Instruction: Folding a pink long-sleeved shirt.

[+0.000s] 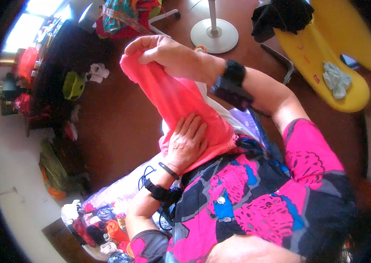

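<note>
A coral-pink garment (pixel 189 103) stretches from my lap up and away to the left. Lace-like trim shows along its near right edge. My right hand (pixel 161 55) grips the far end, thumb and fingers pinched on the cloth. Flat against the garment's lower part lies my left hand (pixel 187 140), its fingers extended and holding nothing. White cloth (pixel 214 105) shows beside and under the garment, and lavender fabric (pixel 244 118) lies to its right. Both wrists carry black straps, the right one with a dark box-shaped device.
Several crumpled clothes (pixel 106 230) are heaped at lower left. At upper right, a yellow curved surface (pixel 317 61) carries a pale cloth (pixel 336 80) and a black cloth (pixel 282 17). A round white stand base (pixel 214 36) is ahead. A green container (pixel 73 85) is at left.
</note>
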Tool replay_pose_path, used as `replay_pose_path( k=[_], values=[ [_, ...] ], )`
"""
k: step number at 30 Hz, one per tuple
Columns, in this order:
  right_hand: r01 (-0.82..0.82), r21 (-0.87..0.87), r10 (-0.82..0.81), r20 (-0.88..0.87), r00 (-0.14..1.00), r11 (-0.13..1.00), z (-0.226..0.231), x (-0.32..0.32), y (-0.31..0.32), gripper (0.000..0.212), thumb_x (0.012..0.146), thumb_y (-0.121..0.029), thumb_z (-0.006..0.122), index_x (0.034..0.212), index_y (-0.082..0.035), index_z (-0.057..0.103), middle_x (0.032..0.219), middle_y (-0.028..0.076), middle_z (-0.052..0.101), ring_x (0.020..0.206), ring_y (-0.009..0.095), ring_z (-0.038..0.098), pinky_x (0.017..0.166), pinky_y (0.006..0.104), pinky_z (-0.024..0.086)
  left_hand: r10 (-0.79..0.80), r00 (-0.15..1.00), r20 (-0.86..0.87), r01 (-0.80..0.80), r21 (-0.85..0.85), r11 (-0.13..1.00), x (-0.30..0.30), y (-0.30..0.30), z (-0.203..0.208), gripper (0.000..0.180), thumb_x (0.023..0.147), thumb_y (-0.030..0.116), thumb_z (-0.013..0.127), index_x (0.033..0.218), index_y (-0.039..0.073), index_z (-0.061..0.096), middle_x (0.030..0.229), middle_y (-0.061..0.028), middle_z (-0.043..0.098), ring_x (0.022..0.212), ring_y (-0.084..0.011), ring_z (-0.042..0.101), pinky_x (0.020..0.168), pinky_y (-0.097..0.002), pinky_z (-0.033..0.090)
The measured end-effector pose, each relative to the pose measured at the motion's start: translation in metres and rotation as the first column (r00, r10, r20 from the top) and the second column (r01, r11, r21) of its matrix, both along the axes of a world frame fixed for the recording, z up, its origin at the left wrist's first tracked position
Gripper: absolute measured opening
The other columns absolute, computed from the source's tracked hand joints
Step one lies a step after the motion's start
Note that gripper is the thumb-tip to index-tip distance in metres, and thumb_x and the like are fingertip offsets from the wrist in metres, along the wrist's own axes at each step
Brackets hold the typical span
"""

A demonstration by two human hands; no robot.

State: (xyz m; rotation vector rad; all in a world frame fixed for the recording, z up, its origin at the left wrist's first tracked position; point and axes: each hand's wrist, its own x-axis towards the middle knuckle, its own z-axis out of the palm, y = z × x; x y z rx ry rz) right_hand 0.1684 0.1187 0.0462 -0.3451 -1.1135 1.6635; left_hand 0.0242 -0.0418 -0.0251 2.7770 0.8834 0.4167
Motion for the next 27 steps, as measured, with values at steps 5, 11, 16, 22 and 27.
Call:
replay_pose_path(
  k=[5,11,16,22,27],
  values=[
    [-0.002,0.304,-0.007,0.027,1.0,0.953,0.027,0.024,-0.078,0.019,0.081,0.001,0.057,0.099,-0.001,0.062,0.093,0.008,0.066,0.088,0.015,0.062,0.08,0.0278,0.049,-0.037,0.999,0.022,0.039,-0.109,0.993,-0.007,0.001,-0.003,0.037,0.083,0.015,0.058,0.117,0.003,0.054,0.127,-0.0166,0.05,0.124,-0.0307,0.044,0.105,-0.0439,0.032],
    [-0.384,0.681,0.069,0.442,0.895,0.623,-0.005,0.032,-0.175,0.011,0.076,-0.005,0.059,0.085,-0.01,0.062,0.08,0.008,0.06,0.081,0.029,0.057,0.072,0.0404,0.048,0.795,0.471,0.383,0.569,-0.82,0.058,-0.01,-0.016,0.005,0.032,0.087,0.014,0.058,0.118,0.009,0.055,0.12,-0.0121,0.057,0.114,-0.0237,0.053,0.099,-0.0386,0.04],
    [-0.633,0.524,0.163,0.682,0.713,0.57,-0.027,0.046,-0.184,0.019,0.075,-0.002,0.058,0.094,-0.007,0.06,0.092,0.009,0.062,0.09,0.029,0.059,0.077,0.0385,0.048,0.725,0.601,0.336,0.517,-0.855,-0.032,-0.006,-0.011,0.004,0.036,0.09,0.017,0.055,0.125,0.008,0.049,0.123,-0.0109,0.055,0.115,-0.0236,0.052,0.1,-0.0385,0.04],
    [-0.437,0.385,0.051,0.701,0.712,0.813,-0.027,0.054,-0.179,0.011,0.084,-0.008,0.059,0.093,-0.004,0.058,0.082,0.015,0.061,0.079,0.029,0.063,0.07,0.0365,0.05,0.672,0.67,0.317,0.473,-0.879,-0.057,-0.003,-0.008,0.005,0.042,0.094,0.021,0.052,0.132,0.007,0.041,0.127,-0.0094,0.051,0.116,-0.0235,0.05,0.101,-0.0384,0.039],
    [0.025,0.494,-0.376,0.628,0.681,0.869,-0.026,0.042,-0.136,0.025,0.083,-0.022,0.065,0.094,-0.001,0.058,0.073,0.017,0.064,0.069,0.026,0.066,0.062,0.0342,0.052,0.701,0.646,0.302,0.465,-0.884,-0.047,0.002,-0.011,0.006,0.044,0.094,0.024,0.052,0.133,0.005,0.043,0.126,-0.0129,0.053,0.117,-0.0277,0.051,0.102,-0.0409,0.038]
  ],
)
